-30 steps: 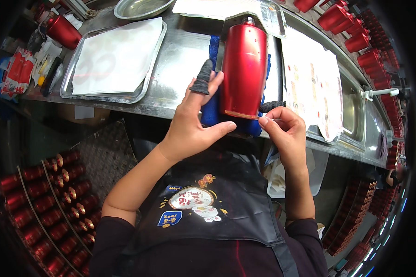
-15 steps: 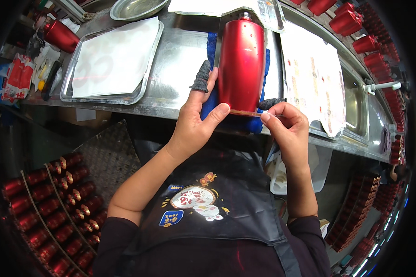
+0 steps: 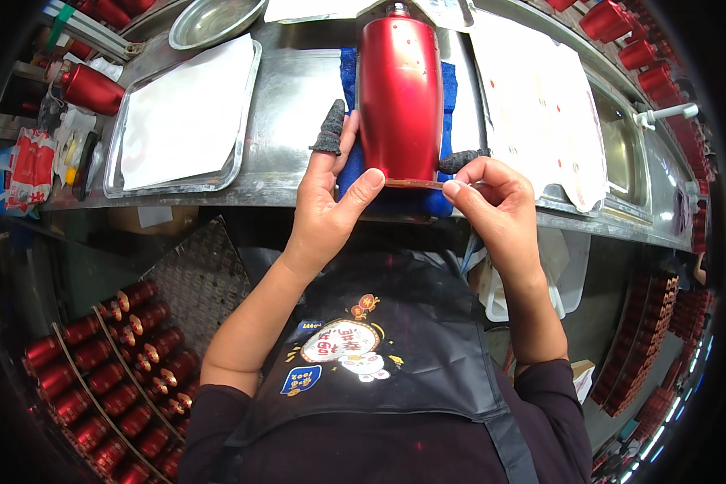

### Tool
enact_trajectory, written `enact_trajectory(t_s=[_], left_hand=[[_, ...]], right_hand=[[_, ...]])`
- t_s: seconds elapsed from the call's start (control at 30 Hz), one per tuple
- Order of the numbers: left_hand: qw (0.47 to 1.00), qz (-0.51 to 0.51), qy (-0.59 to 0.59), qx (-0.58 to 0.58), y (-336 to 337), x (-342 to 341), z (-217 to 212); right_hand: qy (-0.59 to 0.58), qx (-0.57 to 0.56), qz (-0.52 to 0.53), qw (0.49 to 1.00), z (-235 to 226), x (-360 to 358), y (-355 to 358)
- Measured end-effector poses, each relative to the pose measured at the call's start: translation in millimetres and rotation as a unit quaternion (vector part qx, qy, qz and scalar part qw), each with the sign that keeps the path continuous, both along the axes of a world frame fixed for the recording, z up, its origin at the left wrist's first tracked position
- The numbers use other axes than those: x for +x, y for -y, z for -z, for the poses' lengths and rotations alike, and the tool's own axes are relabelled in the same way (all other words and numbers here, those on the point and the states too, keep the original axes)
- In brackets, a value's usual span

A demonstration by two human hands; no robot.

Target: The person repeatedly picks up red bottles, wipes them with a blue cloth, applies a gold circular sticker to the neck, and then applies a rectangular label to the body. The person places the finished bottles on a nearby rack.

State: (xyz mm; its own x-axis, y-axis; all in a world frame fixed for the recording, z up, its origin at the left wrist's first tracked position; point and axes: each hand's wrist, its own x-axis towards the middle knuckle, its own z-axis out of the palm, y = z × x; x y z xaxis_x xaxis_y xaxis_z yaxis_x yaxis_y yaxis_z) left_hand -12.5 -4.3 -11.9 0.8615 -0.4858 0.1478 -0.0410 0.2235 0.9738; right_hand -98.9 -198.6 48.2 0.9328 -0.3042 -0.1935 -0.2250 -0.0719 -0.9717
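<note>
A glossy red bottle [image 3: 401, 97] lies on a blue cloth [image 3: 448, 85], its neck pointing away and its base toward me. Across the base edge runs a thin reddish-brown strip [image 3: 415, 185]. My right hand [image 3: 496, 202] pinches the strip's right end between thumb and a finger; its index finger wears a dark grey finger cot [image 3: 464, 160] and points at the bottle's side. Along the bottle's left side my left hand [image 3: 331, 177] has its fingers stretched out and apart, thumb tip by the base's left corner. A similar cot [image 3: 329, 127] covers its index finger.
White sheets lie on a metal tray [image 3: 246, 121] at left and at right [image 3: 532, 113]. A metal bowl [image 3: 218, 20] sits far left, a sink with a tap [image 3: 669, 115] right. Another red bottle [image 3: 93, 89] lies left; racked red bottles [image 3: 121, 379] stand below.
The whole view has shifted slightly, so the bench and bottle appear further left. Both hands keep nearly the same places at the bottle's base, the right one still pinching the strip.
</note>
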Motion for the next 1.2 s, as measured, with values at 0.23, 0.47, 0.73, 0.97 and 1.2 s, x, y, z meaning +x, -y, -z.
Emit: enact_trajectory(t_s=[0.23,0.47,0.73,0.97,1.2], left_hand=[[1.000,-0.013,0.008,0.006,4,-3,-1],[0.999,-0.007,-0.043,-0.026,-1,-1,2],[0.999,-0.016,0.018,0.032,1,-8,1],[0.994,-0.038,0.065,0.079,4,-7,7],[0.899,-0.084,0.353,0.243,-20,-21,-6]], right_hand=[[-0.003,0.016,0.002,1.000,2,-1,0],[0.008,0.018,-0.004,1.000,2,-1,0],[0.013,0.018,0.002,1.000,4,-2,0],[0.011,0.013,0.003,1.000,8,1,0],[-0.001,-0.001,0.011,1.000,6,0,-1]])
